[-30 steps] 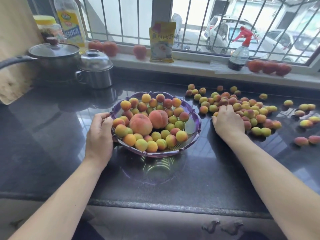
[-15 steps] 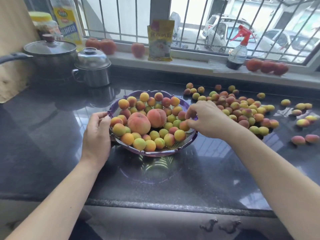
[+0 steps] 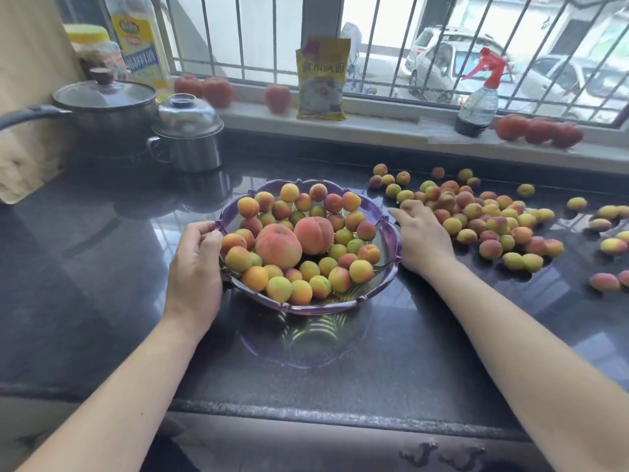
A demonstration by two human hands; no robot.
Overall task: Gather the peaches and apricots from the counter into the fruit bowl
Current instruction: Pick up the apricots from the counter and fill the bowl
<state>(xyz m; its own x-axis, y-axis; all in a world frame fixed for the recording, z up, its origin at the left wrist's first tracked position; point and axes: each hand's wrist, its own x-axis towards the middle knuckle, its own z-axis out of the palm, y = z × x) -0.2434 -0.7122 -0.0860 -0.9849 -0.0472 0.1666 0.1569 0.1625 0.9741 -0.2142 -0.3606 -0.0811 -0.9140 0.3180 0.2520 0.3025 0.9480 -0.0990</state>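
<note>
The purple glass fruit bowl (image 3: 316, 310) stands on the dark counter, filled with several apricots and two big peaches (image 3: 278, 246). My left hand (image 3: 195, 267) grips the bowl's left rim, fingers curled over the edge. My right hand (image 3: 420, 238) lies just right of the bowl, low over the counter. Its fingers stretch out to the near edge of the apricot pile (image 3: 490, 216) and touch the closest fruit. More loose apricots (image 3: 612, 246) lie scattered at the far right.
A lidded pan (image 3: 105, 103) and a steel pot (image 3: 187, 137) stand at the back left. On the windowsill are tomatoes (image 3: 537, 131), a yellow packet (image 3: 321, 80), a spray bottle (image 3: 476, 107) and an oil bottle (image 3: 141, 46). The counter's front edge (image 3: 306, 413) runs below the bowl.
My right hand went from the pile to the bowl's right side, then back out to the pile's near edge. My left hand stayed on the bowl's rim.
</note>
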